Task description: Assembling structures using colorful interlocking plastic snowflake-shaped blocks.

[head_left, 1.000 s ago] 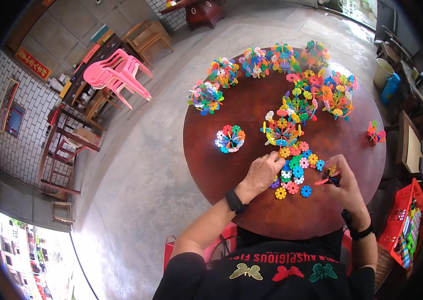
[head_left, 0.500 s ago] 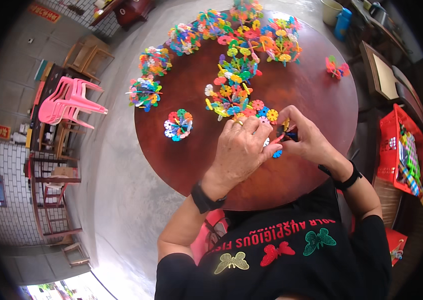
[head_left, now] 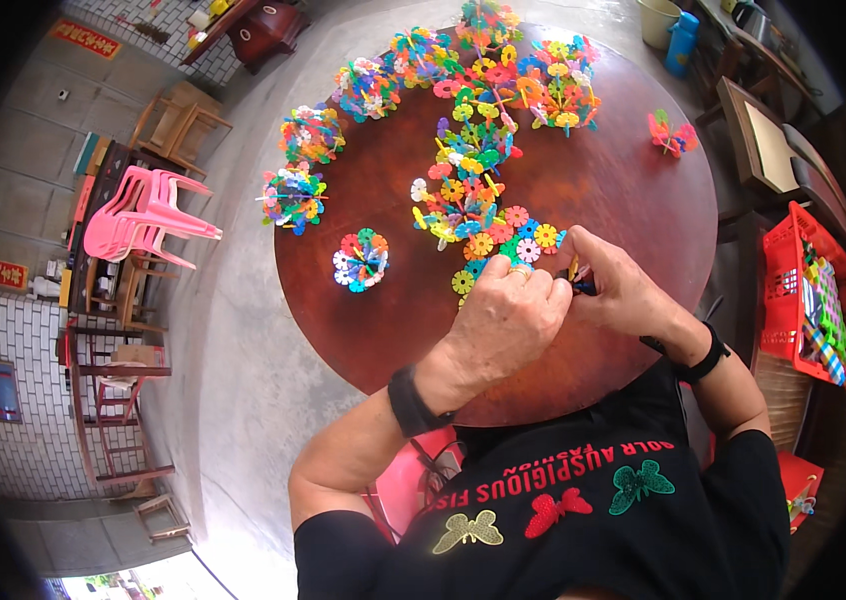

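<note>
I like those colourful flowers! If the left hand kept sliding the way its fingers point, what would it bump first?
Probably the loose snowflake discs just past the left hand, before the big joined cluster; depth is unclear.

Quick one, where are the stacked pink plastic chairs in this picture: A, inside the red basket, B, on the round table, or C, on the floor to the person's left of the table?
C: the stacked pink chairs stand on the grey floor, left of the round table.

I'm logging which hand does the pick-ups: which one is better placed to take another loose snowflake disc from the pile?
Probably left: the left hand rests beside the loose discs, while the right hand pinches a dark piece.
</note>
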Tool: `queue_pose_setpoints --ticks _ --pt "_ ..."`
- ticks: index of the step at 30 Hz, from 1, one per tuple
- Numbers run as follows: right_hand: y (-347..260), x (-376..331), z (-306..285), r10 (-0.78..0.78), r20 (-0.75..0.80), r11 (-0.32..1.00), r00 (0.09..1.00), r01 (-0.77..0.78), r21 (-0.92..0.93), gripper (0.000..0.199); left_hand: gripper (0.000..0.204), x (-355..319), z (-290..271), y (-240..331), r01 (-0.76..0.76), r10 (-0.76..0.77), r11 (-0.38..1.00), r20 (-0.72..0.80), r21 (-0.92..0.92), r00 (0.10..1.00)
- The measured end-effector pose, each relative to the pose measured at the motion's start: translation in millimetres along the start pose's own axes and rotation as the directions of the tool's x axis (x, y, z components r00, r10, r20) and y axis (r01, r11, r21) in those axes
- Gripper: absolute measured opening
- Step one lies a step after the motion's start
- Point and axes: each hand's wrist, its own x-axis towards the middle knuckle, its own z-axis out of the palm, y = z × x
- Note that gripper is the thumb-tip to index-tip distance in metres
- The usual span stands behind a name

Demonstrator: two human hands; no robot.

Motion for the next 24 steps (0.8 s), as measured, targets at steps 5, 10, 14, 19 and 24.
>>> queue_pose_setpoints --ticks 5,10,14,19,24 --pt "56.4 2.4 -82.9 0.092 -0.229 0.978 0.969 -0.132 -0.165 0.034 0.017 -31.5 -51.9 -46.5 0.169 -0.163 0.974 -0.055 0.149 0.985" --pt "31.4 4.8 -71.4 0.342 -0.092 0.924 0.935 -0.317 0.215 0.040 0.015 -78.1 -29.4 -78.0 0.323 -0.356 0.917 0.115 0.236 0.927" --pt "18.7 3.0 -55.8 0.200 -0.111 0.978 0.973 -0.205 -0.032 0.044 0.011 -85.5 13.9 -75.6 0.343 -0.379 0.921 0.224 0.184 0.898" --pt "14.1 8.6 -47.3 0.229 0.034 0.973 0.973 -0.229 -0.003 0.051 0.024 -71.6 35.3 -73.4 0.342 -0.383 0.923 0.322 0.177 0.866" --pt "8.8 8.3 -52.7 0.098 0.274 0.986 0.957 -0.131 0.105 0.062 0.043 -14.5 4.0 -43.1 0.368 -0.328 0.891 0.185 -0.264 0.926"
